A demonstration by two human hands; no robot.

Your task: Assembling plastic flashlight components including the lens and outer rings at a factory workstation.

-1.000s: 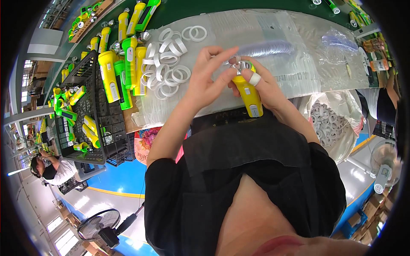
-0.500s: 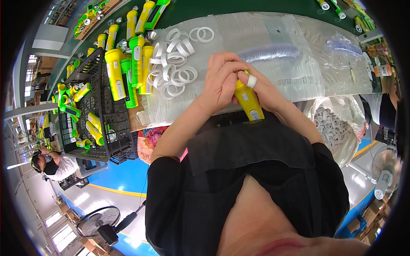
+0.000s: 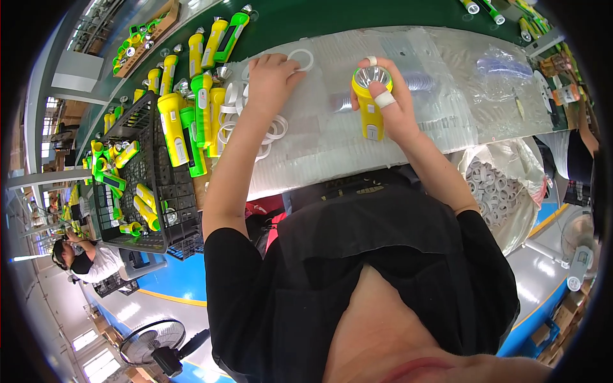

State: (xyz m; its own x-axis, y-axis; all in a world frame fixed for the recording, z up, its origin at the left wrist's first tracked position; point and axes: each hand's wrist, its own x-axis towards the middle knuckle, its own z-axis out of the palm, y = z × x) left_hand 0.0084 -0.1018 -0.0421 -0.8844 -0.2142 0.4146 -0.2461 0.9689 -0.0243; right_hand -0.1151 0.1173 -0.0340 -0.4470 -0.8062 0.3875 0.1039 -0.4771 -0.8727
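Note:
My right hand (image 3: 399, 112) grips a yellow flashlight (image 3: 371, 122), its wide head tipped up so the shiny reflector (image 3: 372, 76) shows. White tape wraps the thumb and a fingertip of this hand. My left hand (image 3: 271, 83) reaches over the loose white plastic rings (image 3: 228, 118) on the table. Its thumb and fingers are apart, right beside a single white ring (image 3: 310, 60); the hand covers part of the pile. A row of clear round lenses (image 3: 421, 82) lies behind the flashlight, partly hidden by my right hand.
Left of the rings lie several yellow and green flashlights (image 3: 171, 127), next to a black crate (image 3: 135, 172) holding more. Clear plastic sheeting (image 3: 440, 118) covers the worktable. A white sack of rings (image 3: 495, 191) stands at the right. Another person (image 3: 89, 255) sits far left, near a fan (image 3: 153, 341).
My hands were together around the flashlight and have separated. The right one carried it up and forward, turning its reflector into view. My left hand let go and moved left to the rings.

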